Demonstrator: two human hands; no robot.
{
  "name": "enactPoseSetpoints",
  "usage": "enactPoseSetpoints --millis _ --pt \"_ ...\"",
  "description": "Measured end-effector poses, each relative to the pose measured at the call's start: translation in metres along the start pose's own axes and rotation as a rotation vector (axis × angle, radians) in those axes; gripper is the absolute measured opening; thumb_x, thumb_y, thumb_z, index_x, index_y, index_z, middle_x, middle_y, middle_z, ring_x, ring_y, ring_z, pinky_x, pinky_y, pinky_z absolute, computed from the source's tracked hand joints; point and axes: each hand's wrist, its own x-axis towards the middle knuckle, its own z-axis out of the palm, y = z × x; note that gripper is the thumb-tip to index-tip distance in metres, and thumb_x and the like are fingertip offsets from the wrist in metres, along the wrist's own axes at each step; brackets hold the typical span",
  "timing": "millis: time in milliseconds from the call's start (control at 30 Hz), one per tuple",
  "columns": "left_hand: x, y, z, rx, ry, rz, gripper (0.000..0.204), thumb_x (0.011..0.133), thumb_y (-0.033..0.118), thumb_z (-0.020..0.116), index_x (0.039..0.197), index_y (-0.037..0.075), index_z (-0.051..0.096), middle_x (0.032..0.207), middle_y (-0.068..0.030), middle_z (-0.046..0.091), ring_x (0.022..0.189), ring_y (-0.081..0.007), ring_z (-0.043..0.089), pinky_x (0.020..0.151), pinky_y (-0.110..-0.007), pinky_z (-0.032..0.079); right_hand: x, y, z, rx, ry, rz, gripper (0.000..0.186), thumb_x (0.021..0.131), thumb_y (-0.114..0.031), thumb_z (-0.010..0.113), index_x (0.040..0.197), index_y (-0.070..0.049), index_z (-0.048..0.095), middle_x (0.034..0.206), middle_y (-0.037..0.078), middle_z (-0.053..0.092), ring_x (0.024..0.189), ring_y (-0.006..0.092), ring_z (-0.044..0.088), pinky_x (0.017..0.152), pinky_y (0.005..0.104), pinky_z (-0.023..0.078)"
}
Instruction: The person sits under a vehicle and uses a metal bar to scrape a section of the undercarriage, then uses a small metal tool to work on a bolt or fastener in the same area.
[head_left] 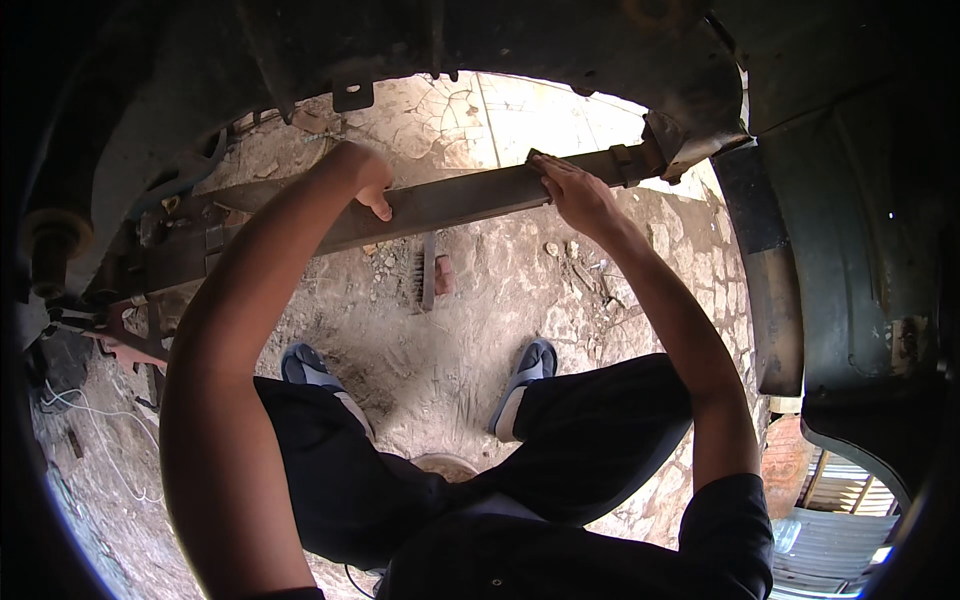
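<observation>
A long dark metal bar [450, 200] runs across beneath a vehicle body panel [500, 40]. My left hand [368, 178] is on the bar left of centre, bent over its far edge with the thumb on the near face; some fingers are hidden. My right hand [575, 190] presses a small dark pad [537, 159] against the bar's top edge farther right, its fingers together. A bracket [625, 165] sits on the bar just right of that hand. Below the bar, a wire brush [428, 280] lies on the ground beside a reddish block [443, 275].
My sandalled feet [310, 365] stand on dusty broken paving [450, 380] with rubble. A white cord [100, 420] lies at left. Dark curved bodywork [850, 250] fills the right side, with corrugated sheet [830, 550] beyond. A bowl-like object [445, 465] shows between my legs.
</observation>
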Motion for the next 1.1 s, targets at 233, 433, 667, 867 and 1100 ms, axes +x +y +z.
enactPoseSetpoints --millis 233,433,667,867,1100 --pt "-0.002 0.001 0.001 -0.024 0.056 0.006 0.071 0.078 0.058 0.067 0.132 0.014 0.055 0.12 -0.0122 0.064 0.112 -0.0293 0.061 0.089 -0.043 0.049 -0.002 0.025 0.01 -0.191 0.148 -0.062 0.036 0.096 -0.014 0.052 0.132 -0.012 0.056 0.135 0.009 0.056 0.117 0.0279 0.059 0.092 0.038 0.053" --pt "-0.013 0.009 -0.011 -0.025 -0.001 -0.008 0.072 0.079 0.059 0.066 0.131 0.012 0.055 0.117 -0.0132 0.065 0.108 -0.0308 0.063 0.086 -0.044 0.05 -0.007 0.034 -0.005 -0.127 0.057 0.024 0.035 0.095 -0.012 0.052 0.13 -0.009 0.057 0.135 0.01 0.055 0.12 0.0266 0.056 0.094 0.0372 0.052" --pt "0.001 -0.003 0.003 -0.001 0.034 0.006 0.072 0.079 0.061 0.065 0.131 0.011 0.055 0.116 -0.0139 0.066 0.11 -0.0319 0.062 0.089 -0.044 0.049 0.001 0.019 0.016 0.006 0.088 -0.057 0.034 0.097 -0.014 0.049 0.13 -0.008 0.056 0.132 0.014 0.057 0.119 0.03 0.057 0.097 0.039 0.05" --pt "0.0 0.001 -0.001 0.005 -0.003 -0.009 0.073 0.079 0.061 0.065 0.133 0.012 0.054 0.122 -0.0136 0.063 0.113 -0.032 0.06 0.091 -0.044 0.049 -0.001 0.017 0.0 -0.108 0.039 0.105 0.034 0.097 -0.015 0.047 0.13 -0.006 0.055 0.131 0.014 0.058 0.117 0.031 0.057 0.095 0.0395 0.051" --pt "-0.003 0.0 0.0 -0.026 0.072 0.006 0.071 0.076 0.062 0.067 0.126 0.012 0.061 0.116 -0.0126 0.066 0.109 -0.0312 0.062 0.088 -0.043 0.05 -0.001 0.012 0.016 0.001 0.075 -0.089 0.037 0.097 -0.015 0.047 0.133 -0.007 0.052 0.134 0.014 0.056 0.127 0.0289 0.05 0.103 0.0391 0.046"
